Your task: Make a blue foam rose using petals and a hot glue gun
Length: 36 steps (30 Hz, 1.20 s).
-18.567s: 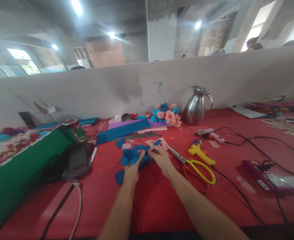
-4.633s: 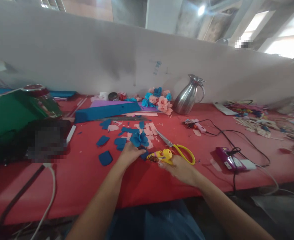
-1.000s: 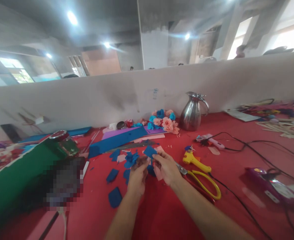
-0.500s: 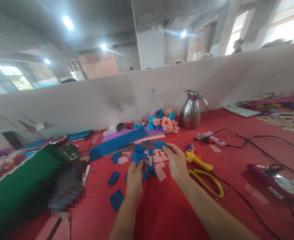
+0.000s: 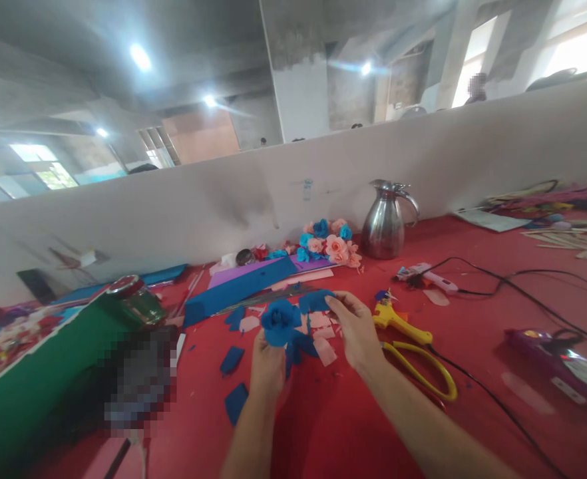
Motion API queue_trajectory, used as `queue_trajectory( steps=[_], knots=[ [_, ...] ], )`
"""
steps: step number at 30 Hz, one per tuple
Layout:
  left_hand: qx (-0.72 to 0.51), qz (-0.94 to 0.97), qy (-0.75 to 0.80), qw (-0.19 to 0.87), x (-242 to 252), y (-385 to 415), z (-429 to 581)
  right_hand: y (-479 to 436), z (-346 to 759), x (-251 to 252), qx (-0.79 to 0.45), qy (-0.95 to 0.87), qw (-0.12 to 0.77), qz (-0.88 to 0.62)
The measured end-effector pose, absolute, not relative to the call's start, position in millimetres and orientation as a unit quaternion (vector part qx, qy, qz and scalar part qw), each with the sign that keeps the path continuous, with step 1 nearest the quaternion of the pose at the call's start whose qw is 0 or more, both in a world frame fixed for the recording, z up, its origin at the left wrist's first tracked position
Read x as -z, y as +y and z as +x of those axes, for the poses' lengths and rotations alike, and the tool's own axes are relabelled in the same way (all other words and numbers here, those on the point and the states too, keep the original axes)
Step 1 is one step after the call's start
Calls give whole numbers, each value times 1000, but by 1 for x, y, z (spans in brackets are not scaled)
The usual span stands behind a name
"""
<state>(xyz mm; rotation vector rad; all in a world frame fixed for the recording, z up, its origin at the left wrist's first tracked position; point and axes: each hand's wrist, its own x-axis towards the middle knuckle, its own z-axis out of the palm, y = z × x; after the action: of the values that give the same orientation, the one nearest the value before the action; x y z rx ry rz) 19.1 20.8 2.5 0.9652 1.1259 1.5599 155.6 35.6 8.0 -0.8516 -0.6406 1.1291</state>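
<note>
A blue paper flower (image 5: 280, 320) faces up and toward the camera, held from below by my left hand (image 5: 267, 359), whose fingertips are partly hidden behind it. Just right of the flower, my right hand (image 5: 356, 329) pinches a blue paper piece (image 5: 315, 301) between thumb and fingers. The piece's left end is close to the petals; whether they touch I cannot tell. Beneath and around the hands lie pink paper pieces (image 5: 325, 350) and loose blue pieces (image 5: 231, 360). A long blue paper strip (image 5: 238, 291) lies behind them.
Yellow-handled scissors (image 5: 423, 369) and a yellow glue gun (image 5: 403, 324) lie right of my right hand. A steel jug (image 5: 383, 223) stands behind, beside finished paper flowers (image 5: 337, 247). Black cables cross the right side. A glass jar (image 5: 136, 299) and green sheet (image 5: 38, 359) are at left.
The flower has tilted so its open face now shows to the camera. The blue piece in my right hand has come slightly lower and shows more of its length. The camera view has shifted slightly.
</note>
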Motion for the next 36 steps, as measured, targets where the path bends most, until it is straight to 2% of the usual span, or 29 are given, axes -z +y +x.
queue_trajectory(
  steps=[8, 15, 29, 36],
  knots=[
    [-672, 326, 442, 498, 11, 25, 19, 26, 145, -12, -522, -322, 662, -432],
    [-653, 359, 485, 458, 16, 22, 24, 32, 144, -2, -496, -355, 654, -448],
    [-661, 404, 471, 422, 22, 24, 29, 33, 143, -1, -519, -339, 640, -454],
    [-673, 404, 459, 416, 22, 26, 31, 25, 142, -15, -587, -294, 628, -418]
  ],
)
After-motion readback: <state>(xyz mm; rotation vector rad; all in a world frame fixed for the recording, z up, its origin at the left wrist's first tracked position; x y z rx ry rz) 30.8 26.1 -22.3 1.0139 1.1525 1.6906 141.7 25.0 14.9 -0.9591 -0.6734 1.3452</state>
